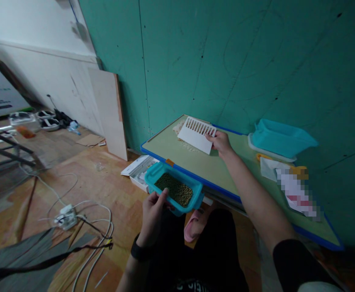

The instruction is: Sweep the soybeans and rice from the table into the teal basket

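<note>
My left hand (153, 209) grips the near rim of a turquoise plastic tub (201, 194), thumb on top, at the front edge of the table. Inside lie dark green beans (168, 182) on one side and pale tan beans or seeds (186, 195) on the other. My right hand (220, 142) pinches the right end of a flat white slotted plate (195, 140), which is tilted over the tabletop. Pale loose grains (189, 147) are scattered on the table below and beside the plate; part of them is hidden behind it.
The green table (226, 174) has a blue edge and stands against a green wall. At its right are another turquoise tub (283, 138) and a blurred packet (297, 194). An opened white box (137, 174) sits below the left edge. Cables and a power strip (66, 217) lie on the floor.
</note>
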The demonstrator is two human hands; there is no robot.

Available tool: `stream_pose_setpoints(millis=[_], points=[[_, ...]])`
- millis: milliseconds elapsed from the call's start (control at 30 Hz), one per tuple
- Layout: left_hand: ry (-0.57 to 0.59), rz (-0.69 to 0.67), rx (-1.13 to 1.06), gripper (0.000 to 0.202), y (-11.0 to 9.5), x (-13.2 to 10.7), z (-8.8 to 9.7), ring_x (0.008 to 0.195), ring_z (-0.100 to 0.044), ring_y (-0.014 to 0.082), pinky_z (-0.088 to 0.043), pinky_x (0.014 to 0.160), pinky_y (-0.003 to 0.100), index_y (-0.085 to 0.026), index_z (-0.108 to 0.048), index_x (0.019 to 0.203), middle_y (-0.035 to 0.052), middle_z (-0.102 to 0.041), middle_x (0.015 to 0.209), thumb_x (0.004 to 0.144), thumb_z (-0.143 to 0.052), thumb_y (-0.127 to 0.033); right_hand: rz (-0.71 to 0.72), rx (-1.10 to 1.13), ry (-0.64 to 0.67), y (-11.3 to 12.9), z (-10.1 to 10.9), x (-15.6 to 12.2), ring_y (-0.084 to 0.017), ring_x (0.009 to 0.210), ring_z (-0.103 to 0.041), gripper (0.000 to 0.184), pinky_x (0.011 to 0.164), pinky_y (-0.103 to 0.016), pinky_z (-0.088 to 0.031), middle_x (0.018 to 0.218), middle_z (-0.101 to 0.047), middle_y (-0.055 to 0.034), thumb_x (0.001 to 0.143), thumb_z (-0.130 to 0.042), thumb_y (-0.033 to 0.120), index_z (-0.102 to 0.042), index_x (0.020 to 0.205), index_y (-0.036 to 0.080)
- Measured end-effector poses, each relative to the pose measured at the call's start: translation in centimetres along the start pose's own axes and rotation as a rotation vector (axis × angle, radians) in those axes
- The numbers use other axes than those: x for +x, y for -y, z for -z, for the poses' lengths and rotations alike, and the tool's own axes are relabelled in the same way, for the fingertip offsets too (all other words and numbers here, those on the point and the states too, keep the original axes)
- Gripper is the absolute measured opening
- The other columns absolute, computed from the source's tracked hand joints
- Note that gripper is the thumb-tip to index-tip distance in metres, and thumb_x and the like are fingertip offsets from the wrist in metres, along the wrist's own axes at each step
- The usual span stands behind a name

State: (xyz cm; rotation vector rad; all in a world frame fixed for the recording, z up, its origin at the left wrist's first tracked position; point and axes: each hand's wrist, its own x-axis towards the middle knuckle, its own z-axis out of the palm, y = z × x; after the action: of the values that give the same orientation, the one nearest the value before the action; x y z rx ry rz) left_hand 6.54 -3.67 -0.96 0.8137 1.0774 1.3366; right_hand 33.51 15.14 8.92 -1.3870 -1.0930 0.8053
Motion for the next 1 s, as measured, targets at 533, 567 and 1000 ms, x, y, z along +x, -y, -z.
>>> stream_pose_setpoints(millis=[533, 567, 1000], points=[[-0.136, -0.055, -0.09, 0.038, -2.3, 2.0, 2.2, 0.041, -0.056, 0.013, -0.046, 0.047, 0.024, -0.019, -0.058, 0.059, -0.0032, -0.06, 0.046, 0.068, -0.082, -0.048, -0.051, 0.014, 0.1, 1.2, -1.0, -1.6, -0.025, 0.074, -0.07, 0.033, 0.064, -0.037, -0.056, 0.078, -0.074, -0.0051, 0.058, -0.084, 0.038, -0.071, 0.081, 0.019], [-0.136, -0.06, -0.086, 0.038, -2.3, 2.3, 2.3, 0.041, -0.057, 0.0129, -0.046, 0.047, 0.024, -0.019, -0.058, 0.059, -0.0033, -0.06, 0.046, 0.068, -0.082, -0.047, -0.052, 0.016, 0.106, 1.2, -1.0, -1.6, -0.025, 0.075, -0.07, 0.033, 0.064, -0.037, -0.056, 0.078, -0.074, -0.0053, 0.058, -0.084, 0.038, -0.071, 0.081, 0.019], [-0.124, -0.118, -0.065, 0.034, -2.7, 3.9, 3.4, 0.041, -0.057, 0.0139, -0.046, 0.047, 0.024, -0.02, -0.058, 0.059, -0.0029, -0.06, 0.046, 0.073, -0.079, -0.041, -0.096, 0.061, 0.17, 1.6, -1.4, -2.3, -0.02, 0.065, -0.065, 0.033, 0.058, -0.033, -0.054, 0.076, -0.073, -0.0038, 0.055, -0.085, 0.036, -0.07, 0.079, 0.019]])
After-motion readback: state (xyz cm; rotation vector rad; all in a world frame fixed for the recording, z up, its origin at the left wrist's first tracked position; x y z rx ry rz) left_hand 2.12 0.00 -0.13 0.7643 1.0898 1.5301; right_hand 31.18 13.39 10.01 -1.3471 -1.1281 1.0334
